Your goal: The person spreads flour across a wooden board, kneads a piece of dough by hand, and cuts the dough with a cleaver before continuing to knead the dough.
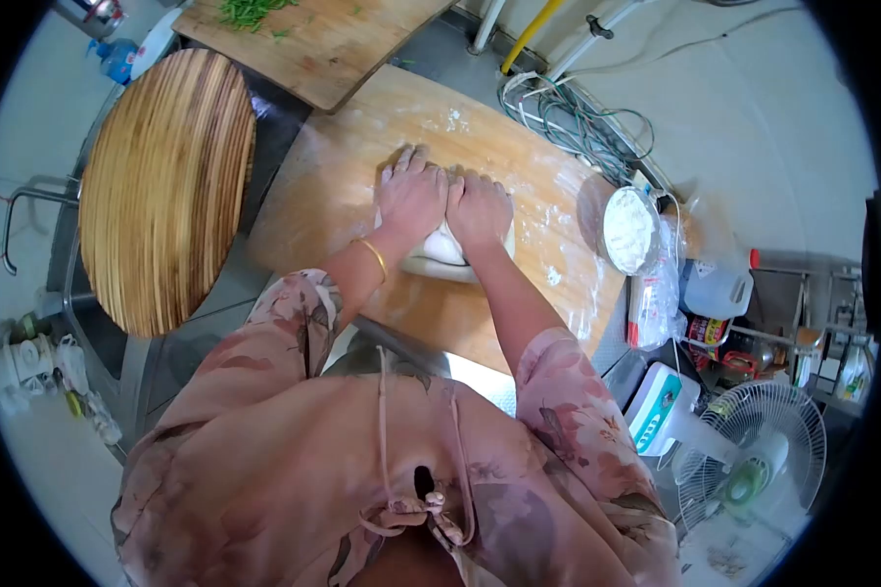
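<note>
A pale lump of dough (439, 248) lies on the floured wooden board (343, 176), its near edge folded into a thick roll. My left hand (413, 199), with a gold bangle at the wrist, presses on the dough's left part, fingers bent over its far side. Close beside it, my right hand (481, 210) bears down on the right part, its fingers curled over the top. Both arms are stretched forward. Much of the dough is hidden under my hands.
A bowl of flour (630, 231) stands right of the board. A round striped wooden board (166, 191) is on the left; another board (333, 44) with chopped greens (250, 12) overlaps the far edge. Coiled cables (582, 122), a scale (656, 406) and a fan (751, 460) are right.
</note>
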The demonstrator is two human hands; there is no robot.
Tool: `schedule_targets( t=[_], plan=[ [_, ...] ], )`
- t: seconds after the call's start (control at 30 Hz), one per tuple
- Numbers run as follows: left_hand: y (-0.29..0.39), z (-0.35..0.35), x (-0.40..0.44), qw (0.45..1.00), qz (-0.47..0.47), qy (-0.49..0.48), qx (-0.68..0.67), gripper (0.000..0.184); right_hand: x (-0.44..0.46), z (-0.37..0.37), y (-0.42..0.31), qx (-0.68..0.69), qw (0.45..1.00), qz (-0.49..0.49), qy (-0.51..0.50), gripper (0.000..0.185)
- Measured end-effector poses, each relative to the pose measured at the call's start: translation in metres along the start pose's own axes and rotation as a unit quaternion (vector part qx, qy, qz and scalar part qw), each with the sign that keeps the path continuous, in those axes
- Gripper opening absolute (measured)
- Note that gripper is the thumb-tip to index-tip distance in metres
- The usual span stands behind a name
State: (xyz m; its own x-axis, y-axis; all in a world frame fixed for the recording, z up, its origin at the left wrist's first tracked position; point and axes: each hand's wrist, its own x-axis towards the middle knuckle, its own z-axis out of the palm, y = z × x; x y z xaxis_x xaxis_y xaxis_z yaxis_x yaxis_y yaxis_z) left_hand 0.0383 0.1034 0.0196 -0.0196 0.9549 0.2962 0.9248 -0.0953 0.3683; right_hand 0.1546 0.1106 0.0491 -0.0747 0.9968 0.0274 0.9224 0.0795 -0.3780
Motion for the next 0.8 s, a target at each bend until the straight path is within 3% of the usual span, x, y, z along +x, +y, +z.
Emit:
schedule_targets(
  t=[0.03, 0.1, 0.13, 0.2, 0.23, 0.27, 0.33, 0.4, 0.5, 0.6, 0.7, 0.77, 0.8],
  plan=[
    [0.002, -0.004, 0.0, 0.999, 0.028, 0.037, 0.017, 0.034, -0.005, 0.001, 0.001, 0.011, 1.0, 0.003, 0.002, 0.033],
    [0.007, -0.025, -0.006, 0.978, -0.058, -0.186, -0.08, 0.032, -0.018, 0.004, 0.004, 0.03, 0.999, 0.015, -0.005, 0.033],
    [0.013, -0.042, -0.009, 0.94, -0.102, -0.298, -0.127, 0.032, -0.032, -0.018, -0.001, 0.044, 0.999, 0.003, -0.023, 0.033],
    [0.048, -0.103, -0.032, 0.949, -0.091, -0.283, -0.103, 0.031, -0.081, -0.078, -0.015, 0.073, 0.995, -0.02, -0.06, 0.033],
    [0.063, -0.123, -0.053, 0.953, -0.087, -0.274, -0.092, 0.031, -0.105, -0.079, -0.013, 0.039, 0.998, -0.034, -0.03, 0.033],
    [0.063, -0.103, -0.089, 0.985, -0.012, -0.134, -0.105, 0.03, -0.128, -0.074, -0.011, 0.006, 0.999, -0.049, 0.001, 0.034],
    [0.054, -0.067, -0.143, 0.99, 0.102, 0.041, -0.083, 0.03, -0.162, -0.047, 0.004, 0.014, 0.984, -0.118, 0.135, 0.036],
    [0.046, -0.061, -0.155, 0.979, 0.173, 0.103, -0.019, 0.031, -0.171, -0.029, 0.014, 0.003, 0.982, -0.144, 0.124, 0.039],
    [0.042, -0.05, -0.126, 0.979, 0.191, 0.073, -0.021, 0.028, -0.145, -0.017, 0.028, 0.009, 0.985, -0.137, 0.105, 0.041],
    [0.047, -0.043, -0.068, 0.99, 0.098, -0.097, -0.002, 0.027, -0.087, -0.022, 0.031, 0.021, 0.997, -0.061, 0.039, 0.037],
    [0.056, -0.036, -0.007, 0.967, 0.013, -0.254, 0.018, 0.028, -0.035, -0.025, 0.031, 0.0, 0.998, 0.039, -0.044, 0.035],
    [0.06, -0.031, 0.016, 0.961, -0.01, -0.274, 0.027, 0.029, -0.015, -0.022, 0.032, 0.021, 0.993, 0.097, -0.059, 0.036],
    [0.061, -0.03, 0.021, 0.958, -0.02, -0.285, 0.033, 0.03, -0.014, -0.017, 0.036, 0.059, 0.994, 0.094, -0.017, 0.037]
  ],
)
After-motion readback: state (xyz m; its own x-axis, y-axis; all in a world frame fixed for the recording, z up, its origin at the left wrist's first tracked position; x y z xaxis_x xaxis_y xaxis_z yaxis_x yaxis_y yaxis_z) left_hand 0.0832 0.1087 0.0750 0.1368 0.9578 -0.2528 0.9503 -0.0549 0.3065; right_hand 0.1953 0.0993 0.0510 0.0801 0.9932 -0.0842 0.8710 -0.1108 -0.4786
